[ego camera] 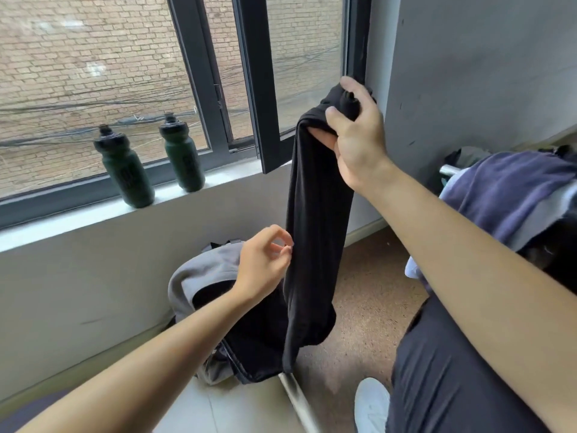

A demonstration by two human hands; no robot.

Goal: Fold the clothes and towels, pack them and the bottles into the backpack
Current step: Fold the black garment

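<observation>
Backpack unzipped, dark inside; right hand clenches black garment above; left hand loose, empty.

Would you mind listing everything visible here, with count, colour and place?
black garment: one, black, hanging folded lengthwise from the right hand above the backpack
backpack: one, grey, open on the floor below the window
bottles: two, dark green, upright on the windowsill
clothes pile: several pieces, mostly purple-blue, at right
shoe: one, white, on the floor
left hand: one, open, fingers beside the garment's edge
right hand: one, gripping the garment's top
</observation>
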